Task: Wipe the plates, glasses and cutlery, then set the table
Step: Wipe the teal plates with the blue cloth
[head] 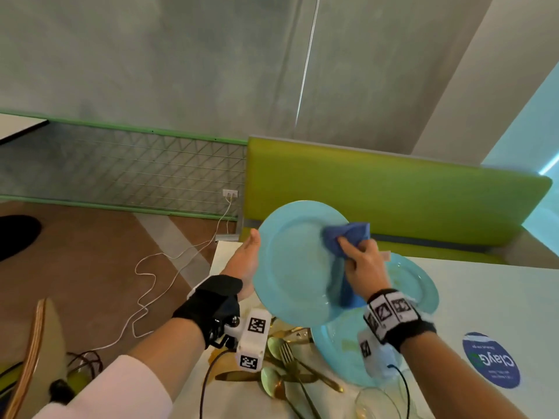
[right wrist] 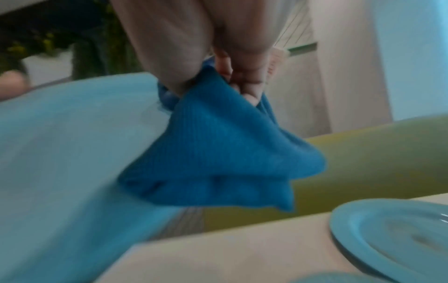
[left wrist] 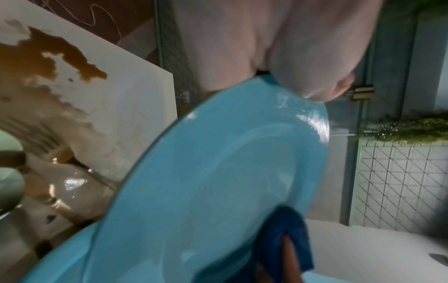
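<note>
My left hand (head: 246,264) holds a light blue plate (head: 296,264) tilted up above the table, gripping its left rim; the left wrist view shows the thumb on the plate's rim (left wrist: 312,107). My right hand (head: 361,258) grips a bunched dark blue cloth (head: 348,237) and presses it against the right side of the plate's face. In the right wrist view the cloth (right wrist: 218,153) hangs from the curled fingers next to the plate (right wrist: 60,153). Two more blue plates (head: 423,285) (head: 338,352) lie on the white table below.
Gold cutlery (head: 290,367), spoons and a fork, lies in a pile near the table's front left. A clear glass (head: 375,403) stands at the front edge. A green bench back (head: 393,195) runs behind the table. A round blue sticker (head: 490,361) marks the tabletop at right.
</note>
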{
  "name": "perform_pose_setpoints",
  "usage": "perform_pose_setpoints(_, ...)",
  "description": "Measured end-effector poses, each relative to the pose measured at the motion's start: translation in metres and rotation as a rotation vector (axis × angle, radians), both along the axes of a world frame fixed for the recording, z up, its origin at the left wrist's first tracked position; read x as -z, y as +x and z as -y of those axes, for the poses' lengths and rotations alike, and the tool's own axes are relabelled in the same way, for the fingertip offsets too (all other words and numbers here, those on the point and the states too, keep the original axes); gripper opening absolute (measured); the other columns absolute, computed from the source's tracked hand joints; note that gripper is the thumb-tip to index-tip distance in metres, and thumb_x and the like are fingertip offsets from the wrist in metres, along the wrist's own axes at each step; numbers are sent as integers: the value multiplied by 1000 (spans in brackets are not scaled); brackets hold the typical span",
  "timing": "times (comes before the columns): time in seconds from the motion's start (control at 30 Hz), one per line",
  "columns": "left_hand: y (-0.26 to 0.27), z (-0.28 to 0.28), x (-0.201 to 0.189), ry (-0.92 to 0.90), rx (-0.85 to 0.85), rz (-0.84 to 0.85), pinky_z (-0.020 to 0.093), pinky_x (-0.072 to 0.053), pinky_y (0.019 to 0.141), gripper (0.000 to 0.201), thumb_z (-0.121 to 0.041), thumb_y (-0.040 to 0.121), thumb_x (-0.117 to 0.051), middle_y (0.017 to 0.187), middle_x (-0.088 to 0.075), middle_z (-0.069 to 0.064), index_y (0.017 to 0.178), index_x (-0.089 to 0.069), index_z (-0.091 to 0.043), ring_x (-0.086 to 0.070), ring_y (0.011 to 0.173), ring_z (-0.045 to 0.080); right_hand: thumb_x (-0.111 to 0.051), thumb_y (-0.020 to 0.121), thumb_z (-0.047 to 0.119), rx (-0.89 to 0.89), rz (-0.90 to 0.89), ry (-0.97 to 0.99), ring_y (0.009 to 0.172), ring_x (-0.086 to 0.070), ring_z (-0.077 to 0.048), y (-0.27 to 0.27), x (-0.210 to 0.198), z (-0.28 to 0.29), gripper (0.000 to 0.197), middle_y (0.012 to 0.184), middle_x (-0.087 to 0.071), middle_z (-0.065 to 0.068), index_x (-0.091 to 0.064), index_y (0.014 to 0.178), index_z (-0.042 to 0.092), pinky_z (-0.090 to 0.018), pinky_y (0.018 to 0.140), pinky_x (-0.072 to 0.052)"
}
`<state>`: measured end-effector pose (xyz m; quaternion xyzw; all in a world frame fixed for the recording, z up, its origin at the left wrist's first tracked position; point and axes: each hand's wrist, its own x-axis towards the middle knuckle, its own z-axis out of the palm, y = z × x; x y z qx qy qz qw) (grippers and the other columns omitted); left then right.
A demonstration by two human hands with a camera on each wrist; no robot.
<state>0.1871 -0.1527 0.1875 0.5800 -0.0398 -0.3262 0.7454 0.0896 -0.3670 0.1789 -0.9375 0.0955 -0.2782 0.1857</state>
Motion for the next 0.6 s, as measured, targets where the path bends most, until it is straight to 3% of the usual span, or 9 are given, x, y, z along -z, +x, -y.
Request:
perform_pose_setpoints(0.07, -5, 6, 2, 3, 45, -2, 51, -40, 106, 65, -60, 88, -29, 143, -47, -1, 145, -30, -30, -52, 125, 25, -53, 61, -8, 37, 38, 27, 51, -57, -40, 17, -16, -4, 44, 73, -53, -33, -70, 102, -4, -39, 48, -52)
perform_pose_setpoints(0.13, -8, 13, 3, 41, 58, 29, 49, -39, 108, 70, -66, 84, -32, 143, -46, -3, 144, -32, -29, -50, 126, 22, -48, 66, -6, 12, 55, -33, 58, -57, -44, 30, -18, -27, 49, 82, -55, -34, -66, 112, -1, -43, 52, -51)
perform_pose_setpoints(0.23, -3, 22, 17, 55, 3, 74, 47, -36, 111, 94, -85, 65, -44, 141, -49, 2, 137, -45, -24, -49, 127, 23, -39, 76, 5, -180, 4, -35, 65, -58, -40, 29, -1, -69, 48, 92, -56, -28, -63, 118, 5, -39, 58, -52)
perform_pose_setpoints(0.27, -1, 20, 17, 37, -23, 52, 48, -38, 109, 94, -84, 64, -44, 136, -54, 7, 134, -50, -21, -53, 123, 27, -39, 77, 10, -252, -32, -32, 66, -58, -38, 22, 6, -80, 46, 93, -57, -25, -63, 117, 7, -36, 59, -52)
perform_pose_setpoints(0.33, 0, 17, 13, -3, -72, 4, 49, -43, 104, 76, -69, 81, -35, 127, -61, 14, 130, -53, -14, -59, 115, 32, -39, 79, 14, -381, -178, -38, 72, -58, -38, 5, 20, -94, 45, 94, -57, -23, -64, 115, 8, -35, 65, -52)
perform_pose_setpoints(0.43, 7, 8, 16, 44, -83, -20, 51, -45, 101, 70, -64, 84, -29, 130, -59, 10, 136, -46, -21, -61, 112, 31, -37, 78, 16, -509, -318, -126, 81, -58, -35, -17, 43, -79, 45, 95, -58, -19, -69, 109, 15, -36, 72, -53)
perform_pose_setpoints(0.53, 13, 1, 18, 82, -33, 0, 49, -44, 103, 72, -63, 83, -30, 139, -52, 6, 143, -36, -23, -57, 119, 27, -48, 75, 20, -446, -234, -298, 82, -47, -23, -20, 54, -38, 32, 93, -48, 0, -74, 92, 28, -26, 62, -55)
perform_pose_setpoints(0.6, 14, -1, 15, 103, 36, 54, 32, -46, 99, 60, -52, 94, -25, 143, -46, 0, 144, -34, -19, -52, 122, 20, -48, 71, 18, -333, -171, -368, 74, -45, -27, -11, 47, -14, 33, 86, -46, -2, -73, 88, 31, -29, 55, -55)
